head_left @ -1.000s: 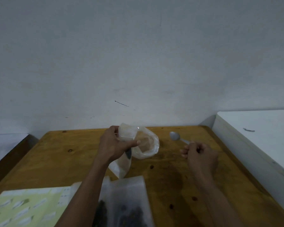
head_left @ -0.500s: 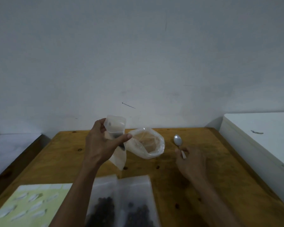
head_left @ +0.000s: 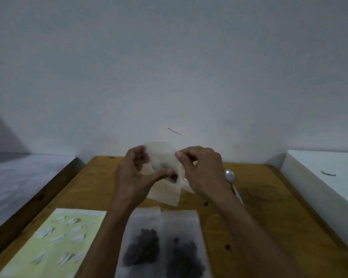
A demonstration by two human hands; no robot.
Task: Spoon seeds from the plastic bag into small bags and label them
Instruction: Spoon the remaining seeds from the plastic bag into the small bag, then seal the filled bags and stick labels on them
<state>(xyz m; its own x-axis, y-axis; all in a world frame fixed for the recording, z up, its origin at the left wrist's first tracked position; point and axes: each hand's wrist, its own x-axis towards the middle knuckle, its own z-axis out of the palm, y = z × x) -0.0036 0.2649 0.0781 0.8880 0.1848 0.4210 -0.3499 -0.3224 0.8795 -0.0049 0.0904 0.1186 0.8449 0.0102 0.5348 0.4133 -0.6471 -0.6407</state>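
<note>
Above the table [head_left: 269, 197], both hands pinch the small bag [head_left: 165, 189] top — left hand [head_left: 133, 177], right hand [head_left: 203, 173] — likely sealing it; spoon [head_left: 230, 177] lies free at 3 o'clock.

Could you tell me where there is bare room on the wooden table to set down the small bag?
Bare wood lies right of the spoon toward the white cabinet. The near edge is crowded by the label sheet and filled seed bags.

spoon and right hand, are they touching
Apart. The head view shows the spoon lying on the table, its bowl clear of the right hand, which pinches the small bag together with the left hand.
</note>
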